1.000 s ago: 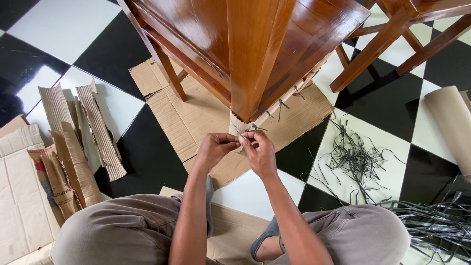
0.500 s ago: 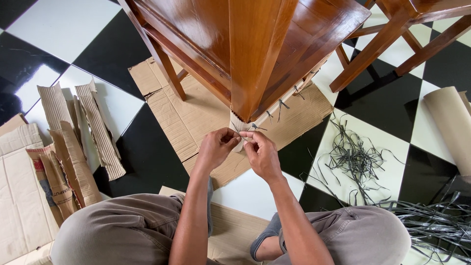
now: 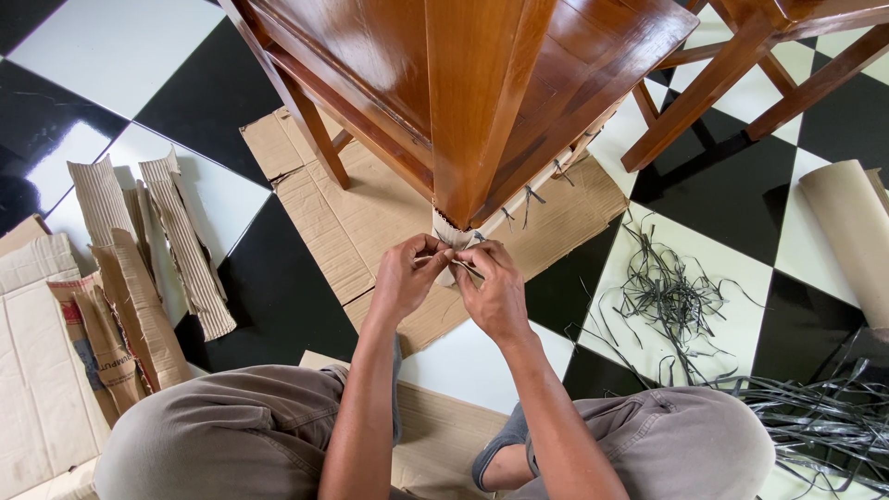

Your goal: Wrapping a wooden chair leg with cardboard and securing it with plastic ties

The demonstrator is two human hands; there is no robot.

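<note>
Left hand (image 3: 405, 276) and right hand (image 3: 494, 289) pinching thin dark plastic strap (image 3: 463, 267) against ribbed corrugated cardboard sleeve (image 3: 448, 237) wrapping glossy brown wooden chair leg (image 3: 472, 111), above flat cardboard sheet (image 3: 352, 222).

Chair (image 3: 482, 83) on cardboard (image 3: 352, 222); strips (image 3: 676, 296) apparently right.

The big shiny brown wooden chair (image 3: 482, 83) is cut off at the top edge and hides most of its cardboard-wrapped leg (image 3: 448, 239). The left hand (image 3: 405, 278) and right hand (image 3: 494, 289) cover the thin grey strap (image 3: 468, 268), so its knot cannot be seen. The pile of grey plastic strips (image 3: 815, 421) runs off the right edge.
</note>
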